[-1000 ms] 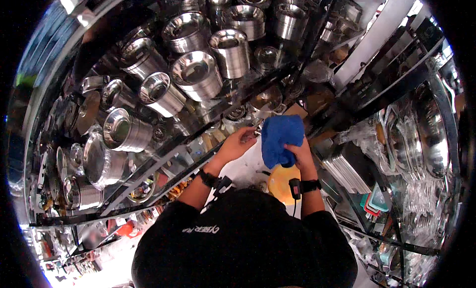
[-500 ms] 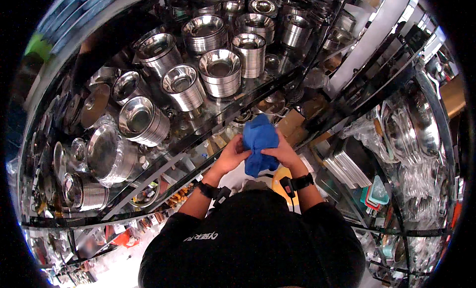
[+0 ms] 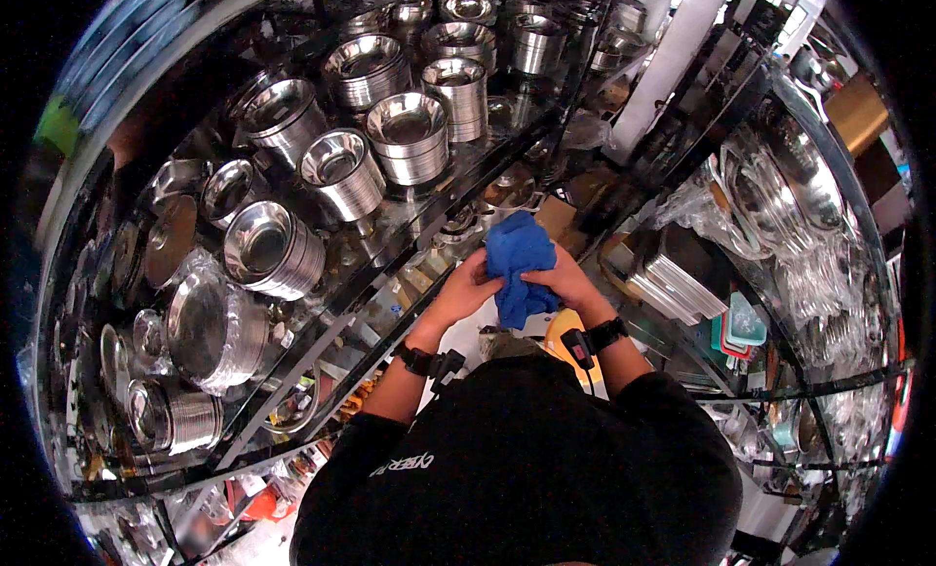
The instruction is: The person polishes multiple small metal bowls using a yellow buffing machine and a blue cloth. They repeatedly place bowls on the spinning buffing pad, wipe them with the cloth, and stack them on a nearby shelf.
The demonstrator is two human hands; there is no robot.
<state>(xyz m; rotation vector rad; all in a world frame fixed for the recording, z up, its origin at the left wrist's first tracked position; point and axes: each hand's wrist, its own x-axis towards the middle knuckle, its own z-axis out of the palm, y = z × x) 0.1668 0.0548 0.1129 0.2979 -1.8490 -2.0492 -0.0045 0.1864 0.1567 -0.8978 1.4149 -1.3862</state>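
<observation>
A bunched blue cloth (image 3: 519, 249) is held up between my two hands at the centre of the view. My left hand (image 3: 463, 291) grips its left side with curled fingers. My right hand (image 3: 561, 278) is closed on the right side, thumb across the cloth's front. Whether anything lies inside the folds is hidden. Below the hands a yellow rounded object (image 3: 568, 332) shows partly behind my right wrist, and a brown cardboard piece (image 3: 554, 217) sits just beyond the cloth.
Glass shelving with black edges (image 3: 502, 171) holds several stacks of steel bowls (image 3: 405, 127) ahead and left, with wrapped steel plates (image 3: 200, 327). At the right are wrapped steel trays (image 3: 790, 181), stacked flat sheets (image 3: 673, 283) and teal containers (image 3: 746, 322).
The cloth has moved leftward and is more bunched than a second ago. My left hand, then apart from it, has closed on it. The view has also shifted slightly.
</observation>
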